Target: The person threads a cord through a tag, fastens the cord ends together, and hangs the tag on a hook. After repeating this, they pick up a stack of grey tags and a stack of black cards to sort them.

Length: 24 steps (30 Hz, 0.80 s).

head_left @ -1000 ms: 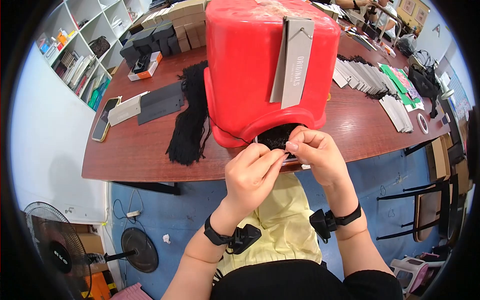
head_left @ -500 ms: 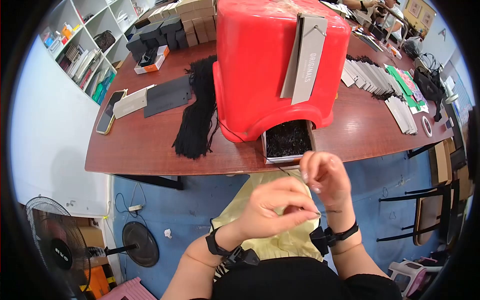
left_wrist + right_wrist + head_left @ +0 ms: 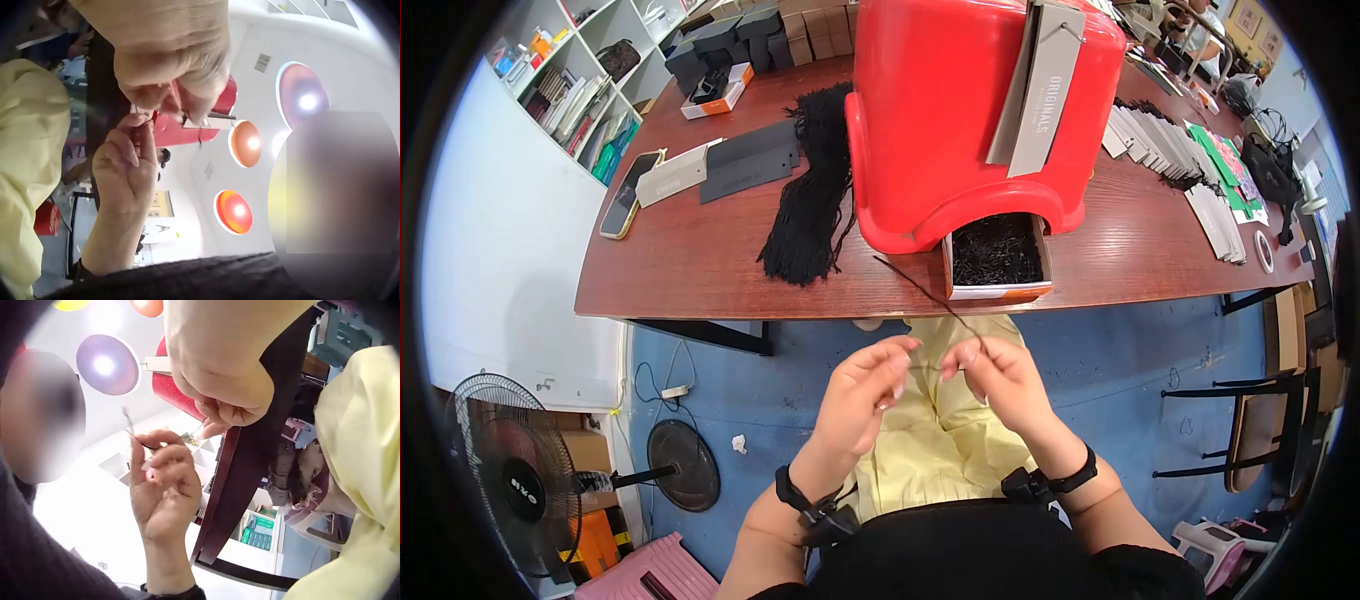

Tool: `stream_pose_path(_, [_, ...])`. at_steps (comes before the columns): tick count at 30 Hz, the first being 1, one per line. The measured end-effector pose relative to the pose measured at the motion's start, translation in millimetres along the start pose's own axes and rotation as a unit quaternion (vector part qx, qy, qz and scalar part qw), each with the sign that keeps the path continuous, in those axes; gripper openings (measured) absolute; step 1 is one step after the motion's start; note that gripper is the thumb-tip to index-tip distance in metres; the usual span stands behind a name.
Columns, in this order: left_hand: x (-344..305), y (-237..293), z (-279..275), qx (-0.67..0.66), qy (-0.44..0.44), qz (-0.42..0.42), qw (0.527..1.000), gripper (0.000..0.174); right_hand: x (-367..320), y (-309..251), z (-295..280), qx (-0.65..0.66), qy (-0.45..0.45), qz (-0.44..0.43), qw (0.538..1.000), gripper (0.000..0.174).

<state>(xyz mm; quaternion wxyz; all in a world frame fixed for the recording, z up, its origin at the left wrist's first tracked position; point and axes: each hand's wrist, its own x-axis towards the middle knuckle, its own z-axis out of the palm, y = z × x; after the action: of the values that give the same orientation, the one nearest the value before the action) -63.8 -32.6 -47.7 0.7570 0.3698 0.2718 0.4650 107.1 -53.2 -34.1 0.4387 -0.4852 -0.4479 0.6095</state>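
Note:
A thin black cord (image 3: 922, 292) stretches from near the table's front edge down to my hands. My right hand (image 3: 1005, 385) pinches it between thumb and fingertips, in front of the table. My left hand (image 3: 862, 392), close beside it, pinches the cord too, and a short length spans the gap between them. In the right wrist view a cord end sticks up past the left fingertips (image 3: 139, 442). Just beyond the hands, an open box (image 3: 1000, 292) full of small black pieces (image 3: 997, 250) sits under the arch of a red plastic stool (image 3: 970, 130).
Grey tags (image 3: 1045, 95) printed ORIGINALS hang on the stool's front. Left of it lie a bundle of black cords (image 3: 810, 200), dark grey cards (image 3: 750, 165), and a phone (image 3: 630, 195). Rows of grey tags (image 3: 1165, 145) lie right. A fan (image 3: 520, 480) stands on the floor.
Both hands have come from the box under the stool back toward my body. The left hand, lately crossing toward the right, has moved left, and the two now face each other over the lap.

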Motion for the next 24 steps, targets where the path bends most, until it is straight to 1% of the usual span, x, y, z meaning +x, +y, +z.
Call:
stream_pose_path(1, [0.7,0.9,-4.0,-0.119,0.083,-0.139,0.98,0.007,-3.8,-0.5,1.0,-0.077,-0.022,-0.064,0.995,0.013])
stream_pose_path(2, [2.4,0.8,-3.5,-0.121,0.084,-0.14,0.979,0.007,-6.4,2.5,1.6,-0.078,-0.022,-0.063,0.995,0.013])
stream_pose_path(3, [5.7,1.2,-2.3,-0.135,0.069,-0.164,0.975,0.008,-8.3,6.4,2.2,-0.182,-0.034,-0.172,0.967,0.009])
stream_pose_path(4, [9.1,1.5,-0.7,-0.149,0.055,-0.188,0.969,0.011,-10.4,8.9,2.5,-0.282,-0.045,-0.277,0.917,0.006])
stream_pose_path(5, [13.3,2.0,1.6,-0.151,0.056,-0.19,0.969,0.011,-13.9,7.4,2.7,-0.323,-0.065,-0.292,0.898,0.005])
stream_pose_path(6, [18.6,2.7,4.4,-0.169,0.074,-0.187,0.965,0.011,-17.8,6.7,3.4,-0.323,-0.064,-0.29,0.899,0.005])
stream_pose_path(7, [22.8,3.7,6.2,-0.187,0.092,-0.183,0.961,0.012,-21.4,6.0,4.0,-0.371,-0.073,-0.301,0.876,0.005])
stream_pose_path(8, [25.7,4.2,6.8,-0.187,0.091,-0.184,0.961,0.012,-23.6,5.0,4.1,-0.418,-0.082,-0.311,0.85,0.005])
stream_pose_path(9, [27.9,4.0,7.2,-0.199,0.072,-0.178,0.961,0.01,-24.1,4.1,6.3,-0.411,-0.065,-0.331,0.847,0.006])
stream_pose_path(10, [29.2,3.6,7.9,-0.211,0.053,-0.172,0.961,0.009,-24.4,5.2,5.3,-0.411,-0.063,-0.33,0.847,0.006])
stream_pose_path(11, [30.1,2.7,10.1,-0.21,0.053,-0.174,0.961,0.009,-23.8,7.5,3.9,-0.426,-0.061,-0.334,0.838,0.007])
stream_pose_path(12, [30.8,1.9,13.2,-0.221,0.073,-0.177,0.956,0.009,-23.3,9.6,3.0,-0.441,-0.058,-0.339,0.829,0.011])
stream_pose_path(13, [31.5,1.3,15.3,-0.231,0.094,-0.179,0.952,0.009,-22.8,10.9,2.7,-0.44,-0.057,-0.339,0.829,0.011])
stream_pose_path(16, [32.9,-2.8,14.3,-0.253,0.114,-0.177,0.944,0.009,-21.4,13.7,2.4,-0.441,-0.059,-0.349,0.825,0.01])
stream_pose_path(17, [32.7,-3.6,14.3,-0.252,0.115,-0.178,0.944,0.009,-21.3,14.4,2.4,-0.437,-0.061,-0.35,0.826,0.011])
stream_pose_path(19, [32.3,-4.8,14.5,-0.239,0.085,-0.163,0.953,0.005,-21.3,13.8,1.6,-0.433,-0.064,-0.35,0.828,0.012])
stream_pose_path(21, [28.9,-0.9,20.2,-0.218,0.086,-0.149,0.961,0.003,-22.5,7.8,-1.5,-0.402,-0.04,-0.339,0.85,0.012])
stream_pose_path(22, [27.4,1.5,23.3,-0.197,0.086,-0.135,0.967,0.003,-23.9,1.8,-4.7,-0.401,-0.039,-0.339,0.85,0.012])
stream_pose_path(23, [26.0,2.8,24.7,-0.197,0.085,-0.137,0.967,0.003,-26.2,-5.8,-9.7,-0.312,0.004,-0.306,0.899,0.012])
stream_pose_path(24, [24.2,4.0,25.4,-0.196,0.053,-0.128,0.971,0.002,-27.2,-10.4,-15.5,-0.219,0.048,-0.269,0.937,0.013])
